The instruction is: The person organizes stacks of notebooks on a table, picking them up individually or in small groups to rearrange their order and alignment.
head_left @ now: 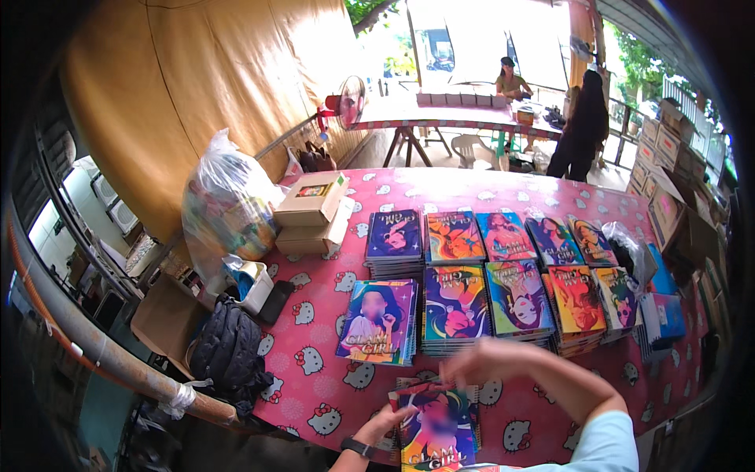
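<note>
At the table's near edge lies a small stack of spiral notebooks, the top one (432, 425) with a colourful illustrated cover. My left hand (381, 425), a dark watch on its wrist, grips the stack's left side with the thumb over the cover. Motion smears my right hand (470, 363), which hovers by the stack's far edge; its fingers cannot be made out. Just beyond, a purple-covered notebook pile (379, 321) stands at the left. Two rows of more notebook piles extend rightward, among them an orange one (456, 236) and a green one (520, 295).
The pink patterned table (311, 358) carries cardboard boxes (311, 200), a clear bag (228, 200) and a white bin (253, 289) along its left. A black backpack (230, 346) sits by that edge. Stacked cartons (664, 149) rise at right. Two people (582, 126) are at a farther table.
</note>
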`<state>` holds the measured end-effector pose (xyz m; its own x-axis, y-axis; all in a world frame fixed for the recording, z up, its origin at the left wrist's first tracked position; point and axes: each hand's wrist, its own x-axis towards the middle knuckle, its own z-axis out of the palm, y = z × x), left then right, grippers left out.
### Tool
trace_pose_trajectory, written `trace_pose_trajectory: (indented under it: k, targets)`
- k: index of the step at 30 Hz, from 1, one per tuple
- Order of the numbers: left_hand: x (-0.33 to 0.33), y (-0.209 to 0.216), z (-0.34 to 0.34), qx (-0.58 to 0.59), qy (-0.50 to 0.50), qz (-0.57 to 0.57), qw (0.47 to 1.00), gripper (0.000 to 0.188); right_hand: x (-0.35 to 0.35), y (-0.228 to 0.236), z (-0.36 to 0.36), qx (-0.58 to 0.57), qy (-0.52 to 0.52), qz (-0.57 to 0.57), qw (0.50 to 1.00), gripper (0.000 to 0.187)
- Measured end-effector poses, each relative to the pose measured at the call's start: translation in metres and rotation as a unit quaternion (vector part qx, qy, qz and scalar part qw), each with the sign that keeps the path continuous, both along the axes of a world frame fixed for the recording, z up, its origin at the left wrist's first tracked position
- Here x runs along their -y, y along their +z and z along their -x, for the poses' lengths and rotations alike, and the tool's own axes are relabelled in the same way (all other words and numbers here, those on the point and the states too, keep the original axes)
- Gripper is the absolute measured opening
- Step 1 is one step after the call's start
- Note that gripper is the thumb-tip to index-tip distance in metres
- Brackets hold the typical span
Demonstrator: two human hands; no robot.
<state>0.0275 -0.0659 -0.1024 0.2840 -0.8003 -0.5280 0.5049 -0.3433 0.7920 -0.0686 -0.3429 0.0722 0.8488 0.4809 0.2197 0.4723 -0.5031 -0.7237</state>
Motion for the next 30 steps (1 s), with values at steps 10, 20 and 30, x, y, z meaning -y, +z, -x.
trace_pose_trajectory:
  k: [10, 20, 30]
  targets:
    - [-0.029, 0.002, 0.007, -0.074, 0.159, -0.018, 0.984, 0.031, 0.183, -0.082, -0.172, 0.083, -0.4, 0.509, 0.758, 0.024]
    - [-0.034, -0.001, 0.003, -0.057, 0.211, 0.085, 0.972, 0.05, -0.012, 0.016, -0.049, 0.002, -0.053, 0.095, 0.994, 0.037]
    - [-0.02, -0.02, 0.022, 0.266, 0.235, 0.049, 0.934, 0.071, -0.028, -0.048, -0.028, 0.311, -0.462, -0.015, 0.831, 0.03]
